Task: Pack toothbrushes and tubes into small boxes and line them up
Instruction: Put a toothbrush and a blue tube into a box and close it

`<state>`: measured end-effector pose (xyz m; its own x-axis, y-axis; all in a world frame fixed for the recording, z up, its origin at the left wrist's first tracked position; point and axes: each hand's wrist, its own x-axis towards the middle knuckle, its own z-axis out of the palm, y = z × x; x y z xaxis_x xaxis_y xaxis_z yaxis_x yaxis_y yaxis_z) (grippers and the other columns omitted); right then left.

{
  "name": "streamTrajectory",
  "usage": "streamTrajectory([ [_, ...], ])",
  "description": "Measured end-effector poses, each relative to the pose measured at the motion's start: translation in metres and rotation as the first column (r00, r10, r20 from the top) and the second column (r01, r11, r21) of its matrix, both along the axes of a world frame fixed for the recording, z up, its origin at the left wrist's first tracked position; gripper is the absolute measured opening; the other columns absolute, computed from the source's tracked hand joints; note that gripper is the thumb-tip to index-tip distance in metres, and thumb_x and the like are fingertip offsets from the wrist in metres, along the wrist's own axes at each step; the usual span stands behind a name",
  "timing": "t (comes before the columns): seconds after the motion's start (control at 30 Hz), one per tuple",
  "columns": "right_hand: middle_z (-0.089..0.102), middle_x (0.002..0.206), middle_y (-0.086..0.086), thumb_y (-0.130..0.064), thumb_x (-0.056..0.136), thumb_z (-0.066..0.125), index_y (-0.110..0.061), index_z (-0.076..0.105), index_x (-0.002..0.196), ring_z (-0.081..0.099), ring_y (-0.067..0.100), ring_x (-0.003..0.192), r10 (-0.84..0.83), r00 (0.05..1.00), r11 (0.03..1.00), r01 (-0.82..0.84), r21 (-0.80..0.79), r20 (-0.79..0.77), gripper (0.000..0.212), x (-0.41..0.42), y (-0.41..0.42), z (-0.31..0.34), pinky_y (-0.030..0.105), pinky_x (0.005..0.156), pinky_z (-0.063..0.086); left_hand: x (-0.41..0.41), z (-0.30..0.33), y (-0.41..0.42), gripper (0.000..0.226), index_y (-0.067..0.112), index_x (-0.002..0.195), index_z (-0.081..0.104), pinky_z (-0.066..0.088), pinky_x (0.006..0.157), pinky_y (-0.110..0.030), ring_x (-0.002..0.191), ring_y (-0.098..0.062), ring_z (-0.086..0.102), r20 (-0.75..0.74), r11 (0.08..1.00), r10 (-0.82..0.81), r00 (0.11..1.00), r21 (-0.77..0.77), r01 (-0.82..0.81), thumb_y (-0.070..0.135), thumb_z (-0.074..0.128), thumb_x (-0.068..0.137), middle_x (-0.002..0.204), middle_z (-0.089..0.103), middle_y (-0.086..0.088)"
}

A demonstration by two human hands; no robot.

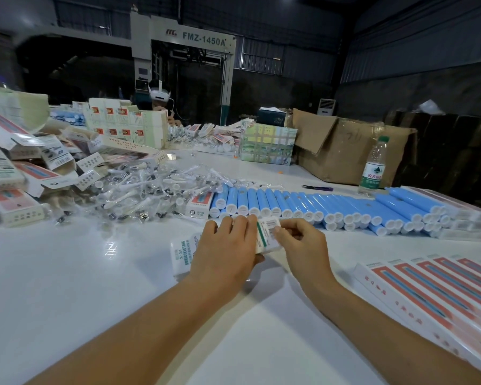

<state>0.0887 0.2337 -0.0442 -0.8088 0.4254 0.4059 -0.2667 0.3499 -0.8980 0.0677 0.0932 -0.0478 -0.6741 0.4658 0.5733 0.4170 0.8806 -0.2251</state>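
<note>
A small white box (181, 255) with green print lies on the white table (67, 273) in front of me. My left hand (225, 254) grips it from above, fingers curled over its far side. My right hand (297, 240) pinches the box's end flap (268, 227), which carries a barcode label. Beyond them runs a row of blue tubes (303, 204) with white caps. A heap of bagged toothbrush heads (139, 187) lies to the left. Packed red and white boxes (439, 290) are lined up at the right.
Flat and folded empty boxes (25, 168) are piled at the far left. A water bottle (374, 166), small scissors (317, 187) and a brown carton (345, 145) stand at the back right. A person wearing a headset (160, 100) sits across the table.
</note>
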Motion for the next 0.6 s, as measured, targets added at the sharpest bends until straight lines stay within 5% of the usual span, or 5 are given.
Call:
streamTrajectory([
  [0.13, 0.066, 0.080, 0.001, -0.005, 0.086, 0.064, -0.019, 0.064, 0.074, 0.059, 0.010, 0.075, -0.037, 0.999, 0.997, 0.037, 0.065, -0.010, 0.019, -0.003, 0.000, 0.000, 0.011, 0.060, 0.044, 0.005, -0.002, 0.002, 0.070, 0.010, 0.114, 0.067, 0.047, 0.064, -0.031, 0.078, -0.017, 0.061, -0.106, 0.997, -0.049, 0.993, -0.062, 0.042, 0.063, 0.071, 0.067, 0.091, 0.066, 0.000],
  [0.33, 0.067, 0.083, -0.001, -0.012, 0.093, 0.056, -0.025, 0.066, 0.077, 0.060, 0.007, 0.075, 0.030, 0.999, 0.999, -0.031, -0.030, -0.032, 0.023, 0.000, -0.001, 0.003, 0.018, 0.063, 0.047, -0.001, 0.000, 0.007, 0.070, 0.009, 0.145, 0.016, 0.032, 0.090, -0.036, 0.117, -0.024, 0.041, 0.047, 0.997, -0.029, 0.998, 0.072, 0.025, 0.056, 0.034, 0.096, 0.134, 0.039, -0.005],
  [0.43, 0.061, 0.069, -0.013, -0.016, 0.097, 0.048, -0.027, 0.067, 0.090, 0.052, 0.001, 0.059, 0.058, 0.992, 0.975, -0.082, -0.208, -0.116, 0.023, 0.002, -0.002, 0.011, 0.015, 0.054, 0.044, -0.009, 0.017, 0.003, 0.067, 0.013, 0.145, 0.017, 0.037, 0.089, -0.037, 0.119, -0.025, 0.043, 0.106, 0.962, -0.048, 0.993, 0.271, 0.017, 0.057, 0.027, 0.095, 0.136, 0.039, -0.005],
  [0.5, 0.061, 0.080, -0.014, -0.021, 0.098, 0.047, -0.028, 0.064, 0.105, 0.052, 0.002, 0.066, 0.088, 0.991, 0.979, -0.104, -0.176, -0.100, 0.019, 0.003, -0.002, 0.012, 0.019, 0.060, 0.044, -0.010, 0.031, -0.002, 0.061, 0.015, 0.138, 0.032, 0.042, 0.079, -0.038, 0.112, -0.027, 0.051, 0.186, 0.768, -0.246, 0.951, 0.636, 0.074, 0.057, 0.028, 0.094, 0.126, 0.047, -0.006],
  [0.6, 0.057, 0.090, -0.011, -0.033, 0.096, 0.050, -0.036, 0.054, 0.124, 0.053, -0.002, 0.073, 0.193, 0.981, 0.981, -0.193, 0.003, -0.008, 0.029, 0.004, -0.008, 0.007, 0.015, 0.066, 0.042, -0.008, 0.046, -0.005, 0.052, 0.019, 0.136, 0.043, 0.046, 0.087, -0.035, 0.114, -0.024, 0.056, 0.208, 0.121, -0.671, 0.711, 0.978, -0.172, 0.052, 0.035, 0.096, 0.124, 0.057, -0.004],
])
